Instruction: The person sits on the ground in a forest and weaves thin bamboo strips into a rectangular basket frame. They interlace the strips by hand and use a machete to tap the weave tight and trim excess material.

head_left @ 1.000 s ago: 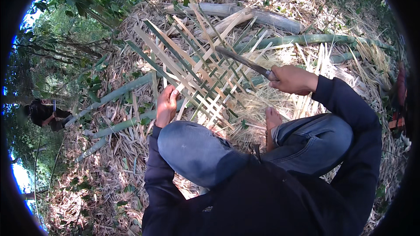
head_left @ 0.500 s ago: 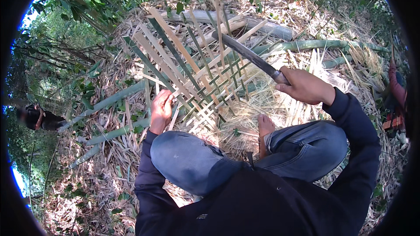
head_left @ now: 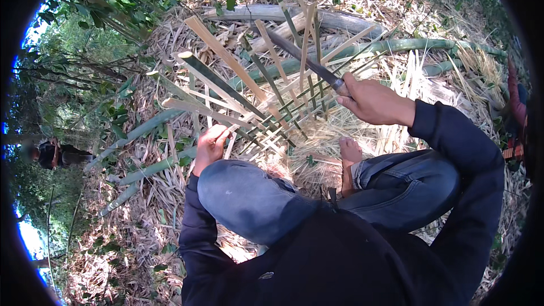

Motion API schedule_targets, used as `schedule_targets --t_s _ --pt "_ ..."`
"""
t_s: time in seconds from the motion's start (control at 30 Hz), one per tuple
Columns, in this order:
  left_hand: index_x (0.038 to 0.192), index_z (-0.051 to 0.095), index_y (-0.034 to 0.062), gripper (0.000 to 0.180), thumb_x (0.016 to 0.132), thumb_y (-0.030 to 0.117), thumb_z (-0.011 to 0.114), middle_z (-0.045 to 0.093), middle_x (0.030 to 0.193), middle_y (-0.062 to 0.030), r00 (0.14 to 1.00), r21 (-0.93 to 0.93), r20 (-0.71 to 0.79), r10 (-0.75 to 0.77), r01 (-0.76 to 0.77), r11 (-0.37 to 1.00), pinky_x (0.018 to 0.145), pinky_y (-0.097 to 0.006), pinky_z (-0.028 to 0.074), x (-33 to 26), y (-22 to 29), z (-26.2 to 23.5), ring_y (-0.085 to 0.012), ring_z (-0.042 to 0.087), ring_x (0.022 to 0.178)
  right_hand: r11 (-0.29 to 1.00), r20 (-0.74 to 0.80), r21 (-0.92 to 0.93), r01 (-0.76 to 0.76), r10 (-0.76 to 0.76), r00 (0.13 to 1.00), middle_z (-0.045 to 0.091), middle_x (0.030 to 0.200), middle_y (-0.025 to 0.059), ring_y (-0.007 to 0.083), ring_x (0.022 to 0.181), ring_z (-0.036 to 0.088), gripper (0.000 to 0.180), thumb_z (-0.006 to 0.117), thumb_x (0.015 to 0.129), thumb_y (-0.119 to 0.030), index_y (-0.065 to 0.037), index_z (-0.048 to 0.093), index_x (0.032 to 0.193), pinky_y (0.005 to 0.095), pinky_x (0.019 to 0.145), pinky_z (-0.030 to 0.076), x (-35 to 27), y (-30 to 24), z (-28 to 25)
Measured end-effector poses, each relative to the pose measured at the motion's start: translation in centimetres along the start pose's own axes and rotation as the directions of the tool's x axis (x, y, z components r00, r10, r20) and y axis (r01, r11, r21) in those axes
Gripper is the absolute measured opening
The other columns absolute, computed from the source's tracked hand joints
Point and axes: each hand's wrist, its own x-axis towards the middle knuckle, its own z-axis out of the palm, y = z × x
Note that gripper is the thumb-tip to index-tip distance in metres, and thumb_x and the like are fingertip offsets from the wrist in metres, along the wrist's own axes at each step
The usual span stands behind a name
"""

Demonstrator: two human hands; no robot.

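Note:
Green and pale bamboo strips cross in an open woven lattice [head_left: 273, 130] in front of my knees, their long ends fanning up and away. At the lattice's near left edge, my left hand [head_left: 212, 146] is closed, pinching the end of a pale bamboo strip [head_left: 233, 128]. My right hand [head_left: 378, 101] grips the handle of a long dark-bladed machete [head_left: 300, 55]. Its blade slants up to the left, across the upstanding strips on the right side; whether it touches them I cannot tell. The handle is mostly hidden inside my fist.
Green bamboo poles [head_left: 148, 168] lie on the left, and another long pole [head_left: 405, 45] runs behind the lattice. Beyond it is a grey log [head_left: 345, 21]. Dry leaves and shavings cover the ground. One person [head_left: 55, 154] is at far left, another's red sleeve [head_left: 514, 93] at far right.
My right hand and the machete have shifted left. Several strip ends on the lattice's left side have spread apart and swung lower. My left hand stays near the same edge.

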Motion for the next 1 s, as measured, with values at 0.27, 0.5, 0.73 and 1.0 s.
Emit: schedule_targets --t_s 0.27,0.5,0.73,1.0 --pt "0.088 0.065 -0.0042 0.02 0.094 0.014 0.058 0.066 0.08 -0.0056 0.958 -0.287 0.187 -0.216 0.263 0.921 0.07 -0.028 0.046 -1.0 0.5 -0.9 -0.0125 0.057 0.075 0.999 0.033 -0.002 -0.039 0.039 0.999 0.062 0.076 0.0278 0.0484 0.077 0.062 0.035 0.055 0.099 -0.029 0.002 0.041 0.106 0.0534 0.069 0.047 -0.2 -0.5 -0.3" --pt "0.088 0.066 -0.0049 0.022 0.095 0.016 0.061 0.064 0.077 -0.0024 0.925 -0.345 0.284 -0.253 0.344 0.873 0.066 -0.024 0.045 -1.3 -0.6 -1.3 -0.0075 0.055 0.07 0.999 -0.015 0.034 0.037 -0.036 0.999 0.062 0.079 0.0282 0.0482 0.08 0.062 0.034 0.053 0.1 -0.029 0.002 0.04 0.104 0.0541 0.07 0.047 -0.5 0.4 1.0" --pt "0.092 0.064 -0.0032 0.023 0.098 0.019 0.059 0.062 0.078 -0.0027 0.923 -0.428 0.297 -0.244 0.357 0.831 0.068 -0.026 0.046 -1.6 -1.3 -1.2 -0.0091 0.057 0.073 0.998 0.158 -0.003 -0.063 0.063 0.985 0.059 0.073 0.0257 0.047 0.072 0.059 0.031 0.053 0.1 -0.028 0.0 0.04 0.103 0.054 0.065 0.043 -0.3 0.5 1.5" --pt "0.092 0.062 -0.002 0.022 0.097 0.019 0.059 0.06 0.078 -0.0024 0.927 -0.55 0.248 -0.282 0.375 0.747 0.069 -0.026 0.045 -1.8 -1.8 -0.2 -0.0097 0.056 0.073 0.99 0.132 0.001 -0.142 0.14 0.981 0.063 0.08 0.0271 0.0457 0.082 0.063 0.035 0.053 0.099 -0.028 0.004 0.042 0.108 0.0527 0.072 0.047 -0.6 -0.3 0.2"
